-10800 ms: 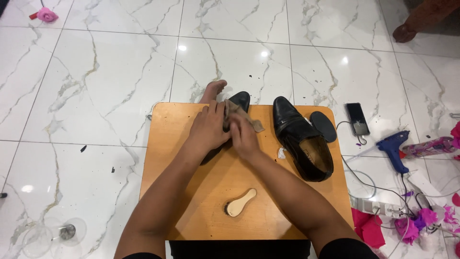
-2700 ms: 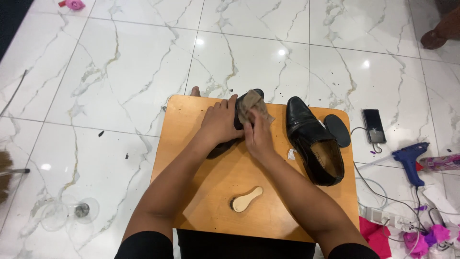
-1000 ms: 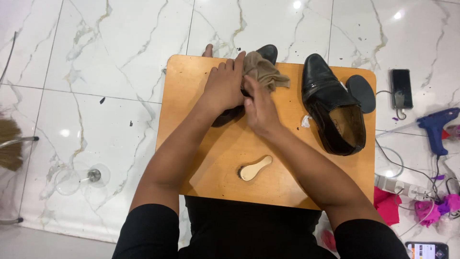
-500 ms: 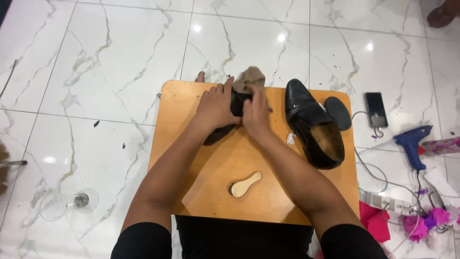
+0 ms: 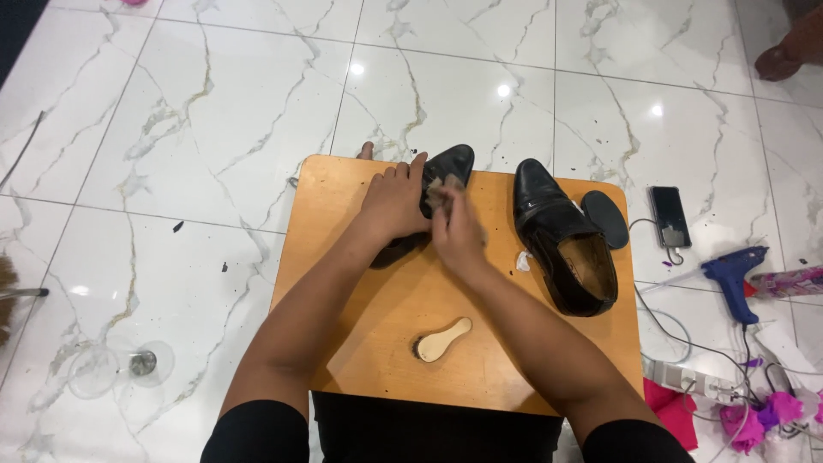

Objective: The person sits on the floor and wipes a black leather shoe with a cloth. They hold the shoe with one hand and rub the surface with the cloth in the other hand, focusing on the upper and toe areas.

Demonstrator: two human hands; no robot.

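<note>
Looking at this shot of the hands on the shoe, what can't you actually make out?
- Head view: middle of the held black shoe, covered by the left hand and right hand.
- Cloth: mostly hidden under the right hand's fingers.
- Brush bristles: facing down.
- Phone screen: too small.

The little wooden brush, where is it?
In the head view the wooden brush lies on the orange table, near its front edge, between the person's forearms and apart from both shoes.
</note>
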